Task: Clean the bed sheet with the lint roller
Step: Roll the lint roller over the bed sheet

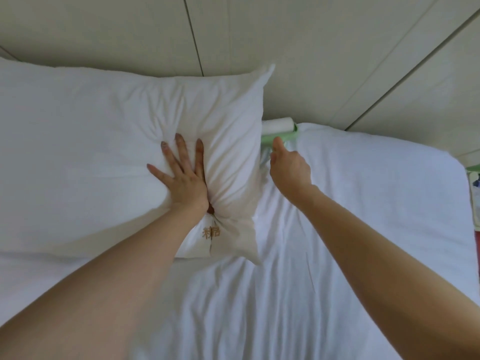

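Note:
A white bed sheet covers the bed, wrinkled in the middle. A lint roller with a white roll and pale green frame lies at the head of the bed, just right of the pillow. My right hand grips its green handle, thumb along the top. My left hand presses flat, fingers spread, into a white pillow, denting it. The pillow carries small gold embroidery near its lower edge.
A pale panelled headboard wall runs behind the bed. At the far right edge, beyond the mattress, a green frame and some coloured items show. The sheet stretches toward me between my arms.

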### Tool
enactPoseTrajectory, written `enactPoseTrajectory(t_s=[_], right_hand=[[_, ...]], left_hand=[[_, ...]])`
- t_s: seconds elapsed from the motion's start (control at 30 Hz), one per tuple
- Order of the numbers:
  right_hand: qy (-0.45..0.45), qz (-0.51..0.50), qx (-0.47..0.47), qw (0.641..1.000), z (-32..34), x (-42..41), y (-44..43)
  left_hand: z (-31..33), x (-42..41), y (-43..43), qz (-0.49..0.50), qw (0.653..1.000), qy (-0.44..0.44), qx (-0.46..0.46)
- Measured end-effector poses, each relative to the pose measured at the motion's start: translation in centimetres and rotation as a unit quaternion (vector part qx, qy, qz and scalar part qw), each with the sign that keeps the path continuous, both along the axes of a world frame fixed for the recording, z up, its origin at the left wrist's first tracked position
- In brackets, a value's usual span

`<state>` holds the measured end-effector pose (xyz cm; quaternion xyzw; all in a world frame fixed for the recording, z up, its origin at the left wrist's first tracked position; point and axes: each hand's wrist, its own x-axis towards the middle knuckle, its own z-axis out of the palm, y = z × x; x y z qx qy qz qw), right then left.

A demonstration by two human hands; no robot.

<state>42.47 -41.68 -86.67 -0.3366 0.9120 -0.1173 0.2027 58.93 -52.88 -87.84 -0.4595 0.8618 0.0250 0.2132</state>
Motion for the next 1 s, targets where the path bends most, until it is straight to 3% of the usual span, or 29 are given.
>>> enactPoseTrajectory(t_s=[0.17,0.43,0.67,1.0], right_hand=[[-0.023,-0.046,0.0,0.999,-0.3,-1.1,-2.5],[0.063,-0.067,0.025,0.995,-0.7,5.0,2.9],[0.05,-0.161,0.074,0.983,-1.1,12.4,6.5],[0.02,-0.164,0.152,0.974,1.1,18.1,10.8]], left_hand=[[-1.2,0.1,-0.6,-0.021,0.999,0.03,-0.009],[-1.9,-0.5,-1.0,-0.06,0.997,0.036,-0.02],[-2.1,0.2,-0.9,-0.114,0.991,0.062,-0.039],[-1.1,0.4,-0.6,-0.129,0.988,0.087,-0.003]])
